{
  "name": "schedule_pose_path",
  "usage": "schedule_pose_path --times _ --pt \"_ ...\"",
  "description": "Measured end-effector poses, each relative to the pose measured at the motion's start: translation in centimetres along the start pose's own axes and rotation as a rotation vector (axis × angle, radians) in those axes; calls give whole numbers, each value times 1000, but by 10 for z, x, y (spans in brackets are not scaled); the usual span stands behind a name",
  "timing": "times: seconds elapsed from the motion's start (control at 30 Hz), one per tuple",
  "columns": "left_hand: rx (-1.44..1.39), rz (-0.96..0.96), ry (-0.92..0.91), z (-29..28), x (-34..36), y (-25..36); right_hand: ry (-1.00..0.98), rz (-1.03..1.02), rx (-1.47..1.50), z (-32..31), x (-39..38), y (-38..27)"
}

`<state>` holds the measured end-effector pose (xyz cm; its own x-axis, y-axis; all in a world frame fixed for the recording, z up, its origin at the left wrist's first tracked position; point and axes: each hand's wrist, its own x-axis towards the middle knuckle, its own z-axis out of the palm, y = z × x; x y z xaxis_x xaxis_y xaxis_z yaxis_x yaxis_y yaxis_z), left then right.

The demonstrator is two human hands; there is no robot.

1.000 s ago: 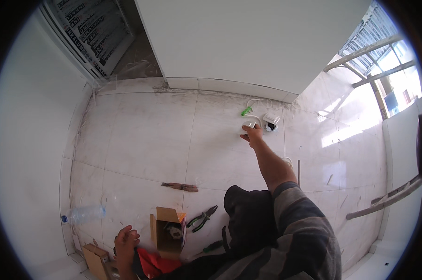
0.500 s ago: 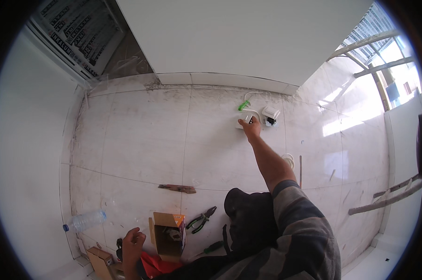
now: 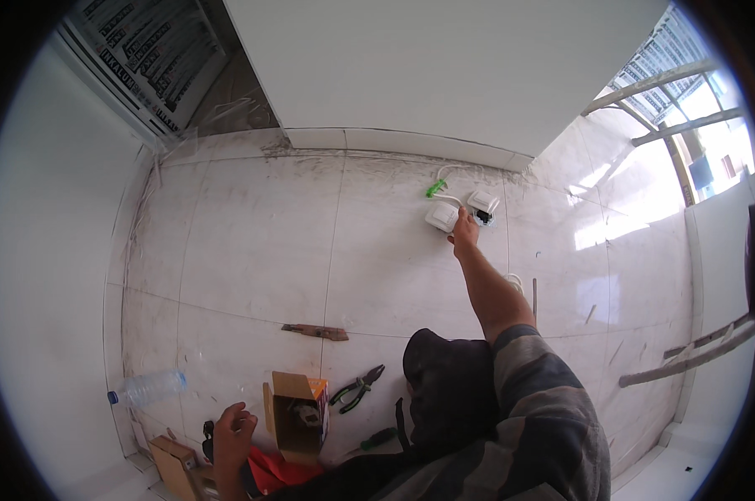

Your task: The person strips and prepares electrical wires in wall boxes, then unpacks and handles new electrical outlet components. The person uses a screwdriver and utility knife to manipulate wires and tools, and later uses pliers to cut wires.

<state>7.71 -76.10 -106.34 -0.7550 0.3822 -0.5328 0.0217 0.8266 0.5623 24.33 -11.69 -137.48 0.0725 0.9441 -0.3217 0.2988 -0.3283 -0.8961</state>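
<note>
Ahead of me, my right hand (image 3: 463, 230) reaches low over the tiled floor, at the right edge of a white wall-socket-like fitting (image 3: 441, 217). Its fingers are stretched forward, and I see nothing held in them. A second white fitting (image 3: 482, 200) lies just to the right, with a small black part (image 3: 482, 217) on its near side. Behind the first one, a white cable runs to a green piece (image 3: 436, 189). My left hand (image 3: 235, 427) hovers at lower left, beside an opened cardboard box (image 3: 290, 386); its fingers are loosely bent, with nothing visible in them.
Pliers (image 3: 358, 389), a screwdriver (image 3: 379, 439) and a brown utility knife (image 3: 315, 331) lie on the floor nearby. A plastic bottle (image 3: 150, 387) lies by the left wall. A white panel (image 3: 444, 67) stands ahead; wooden poles (image 3: 686, 359) stick out on the right.
My right hand has slid off the top of the nearer white fitting to its right side, leaving that fitting on the floor. My left hand has barely moved.
</note>
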Motion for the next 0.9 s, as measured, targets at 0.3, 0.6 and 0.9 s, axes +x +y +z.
schedule_pose_path --times 0.3,0.6,0.9 --pt "-24 -8 6 -3 -12 -11 -39 212 257 1 -18 2" --pt "4 24 -22 -5 -14 -2 -211 412 593 -8 -29 -30" --pt "152 5 27 -6 -34 18 -258 483 566 3 0 24"
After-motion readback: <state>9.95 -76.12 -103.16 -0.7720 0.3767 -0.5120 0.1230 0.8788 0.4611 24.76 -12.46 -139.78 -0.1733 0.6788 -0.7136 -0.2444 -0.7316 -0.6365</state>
